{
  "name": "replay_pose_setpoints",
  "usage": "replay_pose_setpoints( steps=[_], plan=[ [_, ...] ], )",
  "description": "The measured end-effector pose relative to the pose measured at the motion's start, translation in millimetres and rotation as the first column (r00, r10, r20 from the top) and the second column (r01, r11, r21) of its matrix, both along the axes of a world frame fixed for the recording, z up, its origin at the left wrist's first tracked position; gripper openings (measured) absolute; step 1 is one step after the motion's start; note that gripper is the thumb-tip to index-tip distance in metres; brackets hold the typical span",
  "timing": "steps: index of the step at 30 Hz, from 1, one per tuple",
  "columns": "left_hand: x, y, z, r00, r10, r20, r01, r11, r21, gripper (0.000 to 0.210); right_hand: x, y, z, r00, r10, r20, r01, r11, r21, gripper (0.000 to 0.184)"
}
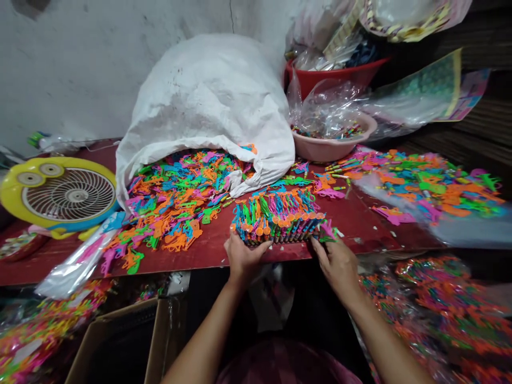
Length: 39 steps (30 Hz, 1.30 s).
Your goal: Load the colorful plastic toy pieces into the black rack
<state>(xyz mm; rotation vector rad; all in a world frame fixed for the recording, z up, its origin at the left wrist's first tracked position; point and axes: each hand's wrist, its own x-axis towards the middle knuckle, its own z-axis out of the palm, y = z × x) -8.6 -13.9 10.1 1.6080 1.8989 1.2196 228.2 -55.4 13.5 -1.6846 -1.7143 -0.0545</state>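
Note:
A tight row of small, bright plastic toys (280,213) with orange round ends stands at the front edge of the red table. At its left end is my left hand (245,258), its fingers closed on the row and the thumb along the front. My right hand (339,266) holds the opposite end with fingers partly hidden. Beside its fingertips sits a pink and green plastic piece (328,231); whether it is gripped I cannot tell. Behind the row, a large white sack (212,90) spills a heap of loose, apparently gun-shaped plastic toys (176,197).
A yellow fan (78,194) stands left, near a clear plastic bag (78,261). At the back right are a pink basin (320,149) and red tub (340,77). More loose toys (436,181) cover the right side. Below the table is an open cardboard box (158,330).

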Motion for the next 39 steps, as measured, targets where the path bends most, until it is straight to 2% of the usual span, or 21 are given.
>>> replay_pose_setpoints(
  steps=[3, 6, 10, 13, 15, 17, 18, 20, 21, 23, 24, 26, 28, 31, 35, 39],
  plan=[
    [-2.1, -0.5, 0.3, 1.000, -0.004, 0.007, 0.004, 0.999, -0.033, 0.088, 1.0, 4.1, 0.7, 0.997, -0.056, 0.058, 0.057, 0.998, -0.015, 0.035],
    [-5.6, -2.2, -0.7, 0.999, -0.033, 0.027, 0.034, 0.999, -0.039, 0.085, 2.9, 8.1, 1.1, 0.994, -0.043, 0.100, 0.049, 0.997, -0.052, 0.033],
    [-14.6, -7.3, 0.4, 0.987, -0.139, 0.078, 0.139, 0.990, 0.002, 0.080, 3.5, 12.1, 3.7, 0.996, 0.020, 0.082, -0.008, 0.989, -0.148, 0.022],
    [-26.0, -15.6, 6.8, 0.966, -0.220, 0.137, 0.217, 0.975, 0.039, 0.085, 2.7, 14.6, 9.0, 0.994, 0.047, 0.095, -0.022, 0.967, -0.253, 0.016],
    [-33.7, -23.9, 17.9, 0.974, -0.180, 0.139, 0.167, 0.981, 0.100, 0.085, 2.6, 16.4, 13.2, 0.991, 0.042, 0.126, 0.001, 0.948, -0.317, 0.017],
    [-36.9, -33.0, 37.1, 0.999, -0.051, 0.019, 0.045, 0.971, 0.237, 0.076, 3.1, 17.9, 16.3, 0.988, 0.049, 0.147, 0.009, 0.927, -0.375, 0.019],
    [-35.2, -37.0, 49.4, 0.997, 0.030, -0.077, -0.002, 0.942, 0.335, 0.068, 3.5, 18.5, 17.1, 0.987, 0.058, 0.150, 0.007, 0.918, -0.398, 0.020],
    [-23.5, -41.3, 76.6, 0.974, 0.084, -0.210, 0.034, 0.864, 0.502, 0.053, 4.2, 19.3, 17.2, 0.987, 0.066, 0.149, 0.003, 0.908, -0.418, 0.021],
    [-13.4, -40.8, 90.0, 0.961, 0.020, -0.274, 0.133, 0.838, 0.529, 0.045, 4.4, 19.6, 16.8, 0.987, 0.067, 0.146, 0.000, 0.909, -0.417, 0.022],
    [13.0, -33.4, 113.0, 0.882, -0.187, -0.434, 0.400, 0.783, 0.476, 0.029, 4.7, 20.2, 15.9, 0.988, 0.068, 0.136, -0.007, 0.914, -0.406, 0.023],
    [27.8, -27.0, 121.9, 0.820, -0.280, -0.499, 0.497, 0.782, 0.378, 0.025, 4.7, 20.4, 15.6, 0.989, 0.071, 0.127, -0.015, 0.916, -0.401, 0.024],
    [56.5, -10.5, 134.4, 0.672, -0.413, -0.614, 0.650, 0.726, 0.224, 0.029, 4.7, 21.1, 16.1, 0.991, 0.078, 0.108, -0.028, 0.916, -0.401, 0.025],
    [80.0, 6.4, 141.5, 0.523, -0.502, -0.689, 0.729, 0.682, 0.056, 0.034, 5.3, 21.7, 17.2, 0.992, 0.078, 0.097, -0.032, 0.913, -0.407, 0.026],
    [101.5, 25.0, 147.2, 0.414, -0.578, -0.703, 0.742, 0.662, -0.107, 0.030, 7.7, 22.9, 18.0, 0.993, 0.083, 0.080, -0.042, 0.910, -0.412, 0.026],
    [108.7, 34.0, 153.5, 0.363, -0.632, -0.685, 0.727, 0.652, -0.216, 0.026, 12.9, 25.1, 16.0, 0.992, 0.124, 0.027, -0.101, 0.904, -0.416, 0.023],
    [107.7, 35.4, 157.0, 0.341, -0.637, -0.691, 0.717, 0.652, -0.247, 0.033, 17.1, 27.1, 14.0, 0.989, 0.151, -0.005, -0.138, 0.894, -0.427, 0.024]
  ],
)
